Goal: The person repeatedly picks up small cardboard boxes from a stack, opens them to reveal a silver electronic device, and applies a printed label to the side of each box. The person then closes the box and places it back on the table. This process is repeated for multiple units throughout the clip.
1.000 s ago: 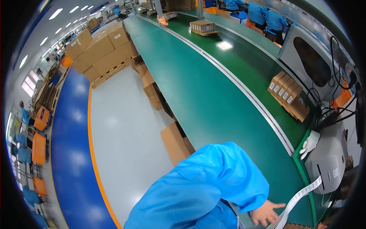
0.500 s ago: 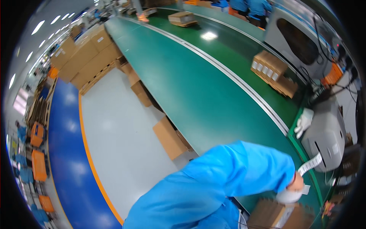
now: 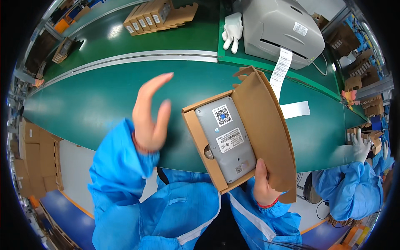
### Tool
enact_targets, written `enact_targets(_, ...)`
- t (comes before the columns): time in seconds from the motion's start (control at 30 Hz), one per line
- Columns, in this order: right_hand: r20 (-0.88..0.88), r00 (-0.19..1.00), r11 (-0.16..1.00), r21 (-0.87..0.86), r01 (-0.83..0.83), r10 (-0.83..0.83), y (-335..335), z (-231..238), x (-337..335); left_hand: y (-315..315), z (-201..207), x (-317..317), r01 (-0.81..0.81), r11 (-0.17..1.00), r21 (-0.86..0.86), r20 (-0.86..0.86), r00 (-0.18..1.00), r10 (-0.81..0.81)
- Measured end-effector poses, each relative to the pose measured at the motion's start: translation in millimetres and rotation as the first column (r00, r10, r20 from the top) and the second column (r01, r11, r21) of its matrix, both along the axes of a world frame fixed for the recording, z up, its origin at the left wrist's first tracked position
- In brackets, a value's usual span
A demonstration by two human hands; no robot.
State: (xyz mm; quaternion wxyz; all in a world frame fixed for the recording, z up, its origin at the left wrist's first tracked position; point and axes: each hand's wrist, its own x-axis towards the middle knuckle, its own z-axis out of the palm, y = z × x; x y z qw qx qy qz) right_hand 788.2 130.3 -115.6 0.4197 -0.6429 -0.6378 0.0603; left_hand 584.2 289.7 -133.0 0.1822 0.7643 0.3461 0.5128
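Observation:
An unfolded brown cardboard box (image 3: pixel 266 129) is held over the bench edge, its lid raised on the right side. My right hand (image 3: pixel 265 183) grips its lower right corner, thumb on the inside edge. A flat grey device (image 3: pixel 228 141) with rounded corners lies in the box, showing a square code sticker and a white barcode label. To the left of the box, my left hand (image 3: pixel 149 116) is raised and empty, slightly blurred, thumb and fingers apart. From the grey label printer (image 3: pixel 283 33) a printed label strip (image 3: pixel 281 71) hangs down behind the lid.
A white strip of paper (image 3: pixel 296 109) lies right of the lid. A white glove (image 3: pixel 232 32) rests beside the printer. Brown boxes (image 3: pixel 146 18) stand on the green conveyor behind a metal rail (image 3: pixel 137 56). At right, a co-worker in blue (image 3: pixel 352 187) handles boxes with gloved hands.
The view has swung right, from along the bench to the printer and my lap. A hand was by the label strip and a white round object; now the open box is in my right hand.

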Motion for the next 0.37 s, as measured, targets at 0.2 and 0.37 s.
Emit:
enact_targets(0.2, -0.196, 0.98, 0.999, -0.054, 0.004, -0.014, -7, 2, -16, -88, -59, 11, 0.146, 0.62, 0.771, -0.086, 0.988, -0.125)
enact_targets(0.37, -0.247, 0.969, 0.987, -0.145, -0.062, 0.025, -8, 2, -13, -104, -88, 8, 0.237, 0.864, 0.444, -0.121, 0.972, -0.204)
